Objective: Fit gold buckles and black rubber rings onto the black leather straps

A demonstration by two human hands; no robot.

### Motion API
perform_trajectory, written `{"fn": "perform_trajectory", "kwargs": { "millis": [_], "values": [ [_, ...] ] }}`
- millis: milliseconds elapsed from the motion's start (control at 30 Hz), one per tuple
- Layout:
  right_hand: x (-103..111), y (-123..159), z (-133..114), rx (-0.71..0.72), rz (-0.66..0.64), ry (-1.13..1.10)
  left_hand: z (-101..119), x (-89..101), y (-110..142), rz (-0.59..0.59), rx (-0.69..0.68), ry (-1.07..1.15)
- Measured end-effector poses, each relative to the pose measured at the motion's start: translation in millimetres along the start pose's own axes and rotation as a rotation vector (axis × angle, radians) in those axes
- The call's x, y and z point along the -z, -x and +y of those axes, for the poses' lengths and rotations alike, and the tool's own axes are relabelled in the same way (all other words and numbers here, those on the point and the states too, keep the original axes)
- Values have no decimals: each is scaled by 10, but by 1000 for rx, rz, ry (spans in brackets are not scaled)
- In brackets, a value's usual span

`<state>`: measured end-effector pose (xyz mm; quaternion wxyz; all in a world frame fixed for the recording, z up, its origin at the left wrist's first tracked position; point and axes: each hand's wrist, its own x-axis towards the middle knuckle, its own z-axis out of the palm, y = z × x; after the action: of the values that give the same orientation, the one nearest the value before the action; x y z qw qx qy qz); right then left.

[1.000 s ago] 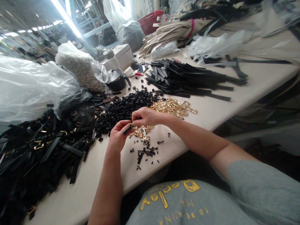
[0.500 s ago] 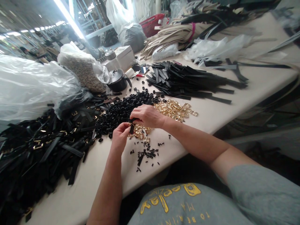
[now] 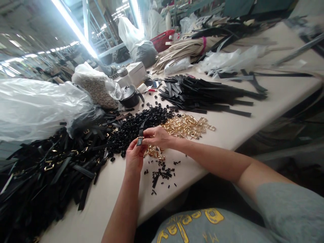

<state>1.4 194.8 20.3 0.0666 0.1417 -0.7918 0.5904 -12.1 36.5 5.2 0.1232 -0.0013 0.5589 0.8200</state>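
My left hand (image 3: pixel 135 155) pinches the lower end of a black strap (image 3: pixel 142 131) that has a gold buckle (image 3: pixel 140 137) on it. From the right, my right hand (image 3: pixel 159 136) closes its fingers on the same strap beside the buckle. The strap's free end points up and away, over a heap of small black loops (image 3: pixel 129 130). Close by my right hand lies a pile of loose gold buckles (image 3: pixel 187 126). Small black bits (image 3: pixel 164 173) are scattered on the table in front of my hands.
Black straps with gold buckles (image 3: pixel 63 162) are heaped at the left. A bundle of plain black straps (image 3: pixel 199 92) lies at the back right. Farther off are a black pot (image 3: pixel 130 96), a phone (image 3: pixel 153 84), a white box (image 3: pixel 136 72) and plastic bags (image 3: pixel 45 104) on the table (image 3: pixel 227 135).
The strap has turned up into view, so its buckle now shows between my hands. My right hand has shifted from above the strap to its right side. The camera view has tilted slightly.
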Motion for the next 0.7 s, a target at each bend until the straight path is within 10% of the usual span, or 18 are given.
{"fn": "perform_trajectory", "kwargs": {
  "millis": [200, 500, 700],
  "values": [
    [-128, 0, 53, -128, 15, -375, -74, -47, 59, 46, -103, -166],
    [-16, -25, 9, -108, 132, -327, 53, 23, 39, -4, -210, -405],
    [31, 26, -81, -148, -162, -428, 217, 57, 5, -101, -47, -111]
  ]
}}
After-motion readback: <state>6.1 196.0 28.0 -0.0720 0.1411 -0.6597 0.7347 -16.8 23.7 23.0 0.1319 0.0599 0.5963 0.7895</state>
